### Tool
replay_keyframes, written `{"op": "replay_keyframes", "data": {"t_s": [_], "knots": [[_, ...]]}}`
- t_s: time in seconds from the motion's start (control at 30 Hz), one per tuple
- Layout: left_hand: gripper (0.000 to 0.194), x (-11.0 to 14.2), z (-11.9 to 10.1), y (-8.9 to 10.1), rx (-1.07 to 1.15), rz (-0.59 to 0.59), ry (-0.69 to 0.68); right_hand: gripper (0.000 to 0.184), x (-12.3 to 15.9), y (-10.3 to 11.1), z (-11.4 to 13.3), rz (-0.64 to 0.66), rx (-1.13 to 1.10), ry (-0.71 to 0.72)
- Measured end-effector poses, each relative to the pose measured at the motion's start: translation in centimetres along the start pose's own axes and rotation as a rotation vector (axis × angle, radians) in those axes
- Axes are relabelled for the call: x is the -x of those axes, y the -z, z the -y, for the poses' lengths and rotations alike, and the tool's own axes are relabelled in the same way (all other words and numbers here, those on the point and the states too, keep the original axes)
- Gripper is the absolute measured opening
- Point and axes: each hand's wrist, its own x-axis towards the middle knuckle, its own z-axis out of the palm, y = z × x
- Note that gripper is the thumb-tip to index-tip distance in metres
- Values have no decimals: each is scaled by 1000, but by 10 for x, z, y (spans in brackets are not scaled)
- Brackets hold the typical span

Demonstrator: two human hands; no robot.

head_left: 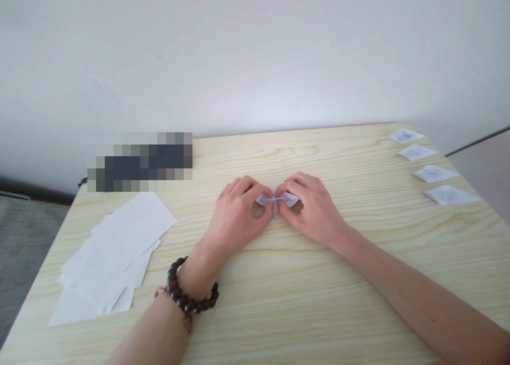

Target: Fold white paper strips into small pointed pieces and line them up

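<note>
Near the middle of the table, a small folded white paper (274, 199) with pointed ends lies between my two hands. My left hand (241, 208) pinches its left side between thumb and fingers. On the other side, my right hand (313, 203) grips it the same way, thumb below and fingers above. The fingertips of both hands almost meet at the paper's centre and cover part of it. A raised crease runs across the paper between them. Dark beads (187, 296) circle my left wrist.
Loose white paper sheets (115, 253) overlap in a pile at the left. Several folded diamond-shaped papers (450, 195) stand in a row along the right edge. A dark pixelated object (143, 163) lies at the back left. Behind the wooden table (279, 301) rises a pale wall (255, 51).
</note>
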Motion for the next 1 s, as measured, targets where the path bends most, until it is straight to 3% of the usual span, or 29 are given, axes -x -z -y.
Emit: {"op": "replay_keyframes", "data": {"t_s": [0.33, 1.0], "knots": [[10, 0, -1, 2, 15, -2, -8, 8, 0, 1, 2, -38, -24, 34], [10, -1, 0, 0, -50, 35, -25, 6, -2, 3, 0, 33, -60, 60]]}}
